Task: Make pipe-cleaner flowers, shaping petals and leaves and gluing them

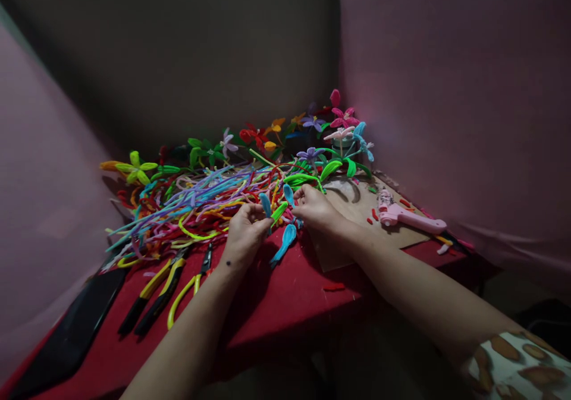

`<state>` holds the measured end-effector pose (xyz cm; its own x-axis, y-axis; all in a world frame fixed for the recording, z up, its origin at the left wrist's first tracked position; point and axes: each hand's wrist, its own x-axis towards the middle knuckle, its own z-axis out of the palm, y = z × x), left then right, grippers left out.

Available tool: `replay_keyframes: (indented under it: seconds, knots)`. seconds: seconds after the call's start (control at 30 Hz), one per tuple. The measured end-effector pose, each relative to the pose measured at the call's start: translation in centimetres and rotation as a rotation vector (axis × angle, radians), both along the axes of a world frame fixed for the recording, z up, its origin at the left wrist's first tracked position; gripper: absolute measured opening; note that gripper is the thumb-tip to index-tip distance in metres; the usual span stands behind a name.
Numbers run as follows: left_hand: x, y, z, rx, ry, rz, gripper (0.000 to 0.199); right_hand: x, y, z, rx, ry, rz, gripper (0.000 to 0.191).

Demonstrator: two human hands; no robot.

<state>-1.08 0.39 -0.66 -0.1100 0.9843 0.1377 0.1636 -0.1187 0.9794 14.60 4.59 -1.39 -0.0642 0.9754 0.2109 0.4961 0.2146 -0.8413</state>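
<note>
My left hand (247, 230) is closed in a pinch on a blue pipe-cleaner petal (266, 204) that stands up between thumb and fingers. Opposite it, my right hand (314, 208) pinches a second blue pipe-cleaner petal (289, 195). A green pipe-cleaner piece (279, 212) shows between the hands; whether either hand touches it I cannot tell. Just below them, another blue looped petal (285, 242) lies on the red cloth (285, 305). Behind my left hand spreads a tangled heap of colourful pipe cleaners (200, 198).
Yellow-and-black pliers (156, 293) and a yellow-handled cutting tool (187, 293) lie left of my left forearm, near a flat black object (75, 328). A pink glue gun (410, 217) rests on cardboard (401, 236) at the right. Several pipe-cleaner flowers (312, 122) line the back.
</note>
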Motion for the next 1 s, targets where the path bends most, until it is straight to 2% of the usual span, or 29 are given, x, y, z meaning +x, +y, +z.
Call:
replay_keyframes:
  seconds: [0.1,0.2,0.37,0.5,0.6,0.7,0.83,1.0]
  knots:
    - [-0.2,-0.1,0.3,-0.081,-0.156,-0.060,0.040,0.2,-0.7,-0.4,0.102,-0.242,0.038,0.018]
    - [-0.7,-0.1,0.2,-0.134,-0.186,-0.107,0.036,0.3,-2.4,0.1,0.139,-0.427,0.096,0.013]
    - [-0.9,-0.2,0.0,-0.157,-0.184,-0.183,0.027,1.2,-5.5,1.2,0.159,-0.657,0.006,0.020]
    - [-0.7,-0.6,0.6,-0.144,-0.154,-0.192,0.027,5.3,-6.9,1.0,0.320,-0.627,-0.099,0.021]
    - [-0.7,-0.8,0.9,-0.133,-0.165,-0.199,0.026,9.9,-7.4,0.6,0.389,-0.748,-0.227,0.024]
    - [-0.6,-0.7,0.8,-0.141,-0.151,-0.198,0.024,13.7,-7.5,0.1,0.252,-0.965,-0.329,0.032]
    - [-0.7,-0.6,0.5,-0.164,-0.158,-0.235,0.019,16.1,-7.3,-0.8,0.059,-1.062,-0.340,0.036]
    - [-0.9,-0.4,0.3,-0.106,-0.201,-0.247,0.018,17.1,-6.8,-2.0,0.068,-1.062,-0.326,0.034]
